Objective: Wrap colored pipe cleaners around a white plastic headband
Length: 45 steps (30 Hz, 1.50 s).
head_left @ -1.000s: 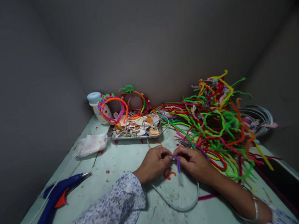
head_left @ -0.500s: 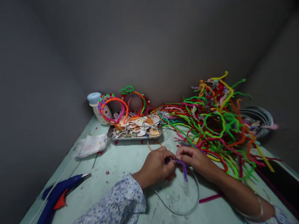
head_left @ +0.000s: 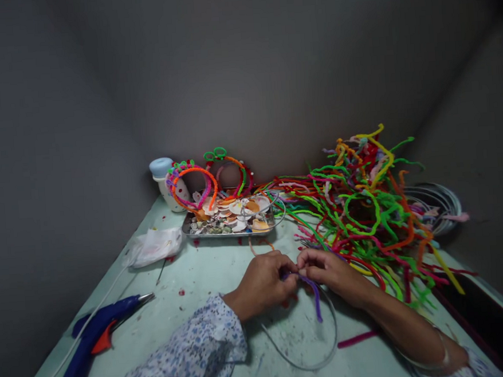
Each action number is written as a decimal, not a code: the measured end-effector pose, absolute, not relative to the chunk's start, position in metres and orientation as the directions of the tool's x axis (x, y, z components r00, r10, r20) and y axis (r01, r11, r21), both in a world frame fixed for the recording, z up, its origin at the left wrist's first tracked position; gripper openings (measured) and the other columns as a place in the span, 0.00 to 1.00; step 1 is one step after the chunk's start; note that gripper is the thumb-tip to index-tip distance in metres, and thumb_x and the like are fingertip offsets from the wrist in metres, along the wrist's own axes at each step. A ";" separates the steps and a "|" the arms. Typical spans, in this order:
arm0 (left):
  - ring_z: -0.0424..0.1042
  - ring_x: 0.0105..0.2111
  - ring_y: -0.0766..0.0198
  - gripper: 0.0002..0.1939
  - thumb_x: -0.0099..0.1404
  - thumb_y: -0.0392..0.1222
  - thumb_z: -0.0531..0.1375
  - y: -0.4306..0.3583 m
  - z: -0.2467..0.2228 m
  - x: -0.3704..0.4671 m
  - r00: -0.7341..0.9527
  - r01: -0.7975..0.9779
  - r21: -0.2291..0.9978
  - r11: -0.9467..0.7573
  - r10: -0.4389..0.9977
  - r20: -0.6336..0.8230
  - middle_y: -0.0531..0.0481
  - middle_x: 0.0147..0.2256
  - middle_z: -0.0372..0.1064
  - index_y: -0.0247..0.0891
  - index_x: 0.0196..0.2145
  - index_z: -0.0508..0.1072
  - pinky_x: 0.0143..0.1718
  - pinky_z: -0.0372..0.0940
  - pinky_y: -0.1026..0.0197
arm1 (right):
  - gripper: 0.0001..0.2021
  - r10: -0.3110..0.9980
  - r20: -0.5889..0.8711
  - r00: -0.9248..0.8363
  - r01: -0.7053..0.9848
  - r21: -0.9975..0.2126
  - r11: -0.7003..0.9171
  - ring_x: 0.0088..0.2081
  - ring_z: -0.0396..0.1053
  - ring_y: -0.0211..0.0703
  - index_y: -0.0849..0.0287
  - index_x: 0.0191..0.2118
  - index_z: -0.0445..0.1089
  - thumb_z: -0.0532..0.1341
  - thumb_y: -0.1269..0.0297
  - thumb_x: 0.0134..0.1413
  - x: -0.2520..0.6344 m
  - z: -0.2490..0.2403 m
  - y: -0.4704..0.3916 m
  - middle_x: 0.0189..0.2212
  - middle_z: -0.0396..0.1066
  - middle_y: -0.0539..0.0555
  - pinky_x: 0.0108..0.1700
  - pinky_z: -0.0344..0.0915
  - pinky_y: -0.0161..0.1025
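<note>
In the head view, my left hand is closed, its thumb and fingers pinching a purple pipe cleaner against a thin grey hoop like a bare headband. My right hand meets it fingertip to fingertip, also pinched where the pipe cleaner and the hoop come together. One end of the pipe cleaner hangs down between the hands. The hoop curves below them towards me, with its free end near my left wrist. My fingers hide the exact contact. A dark pink pipe cleaner lies under my right forearm.
A blue glue gun lies at the left, near a white plastic packet. Behind my hands stands a metal tray of shells, with finished headbands and a jar. Tangled pipe cleaners and coiled hoops fill the right.
The hanging purple end now reaches lower and slightly further right. Both hands remain close together in nearly the same place, and the view has shifted slightly.
</note>
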<state>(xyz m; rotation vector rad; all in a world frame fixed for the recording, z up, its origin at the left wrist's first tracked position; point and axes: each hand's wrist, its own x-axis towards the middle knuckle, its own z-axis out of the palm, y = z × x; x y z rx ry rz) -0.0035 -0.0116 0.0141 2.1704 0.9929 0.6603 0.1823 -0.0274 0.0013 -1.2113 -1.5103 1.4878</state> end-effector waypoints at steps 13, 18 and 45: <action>0.63 0.24 0.70 0.03 0.55 0.34 0.58 -0.012 0.014 -0.004 0.561 0.385 0.806 -0.450 0.807 0.183 0.54 0.24 0.67 0.35 0.29 0.73 0.26 0.55 0.68 | 0.09 0.905 -0.213 -0.368 0.162 -0.973 -0.163 0.22 0.62 0.35 0.62 0.32 0.67 0.61 0.60 0.50 0.188 0.003 -0.029 0.20 0.66 0.47 0.26 0.57 0.33; 0.63 0.25 0.70 0.03 0.55 0.33 0.58 -0.011 0.014 -0.004 0.570 0.382 0.815 -0.436 0.805 0.164 0.54 0.24 0.67 0.35 0.28 0.73 0.26 0.56 0.69 | 0.10 0.902 -0.230 -0.364 0.170 -0.969 -0.179 0.21 0.61 0.34 0.62 0.30 0.67 0.61 0.59 0.49 0.186 0.006 -0.030 0.19 0.66 0.47 0.26 0.57 0.33; 0.62 0.23 0.71 0.09 0.59 0.37 0.56 -0.001 0.001 -0.004 0.471 0.232 0.956 -0.178 0.881 0.050 0.51 0.25 0.67 0.33 0.35 0.74 0.24 0.56 0.67 | 0.16 0.963 -0.160 -0.219 -0.055 -0.983 -0.176 0.24 0.68 0.39 0.60 0.38 0.70 0.58 0.51 0.54 0.185 -0.004 -0.029 0.25 0.73 0.52 0.25 0.63 0.35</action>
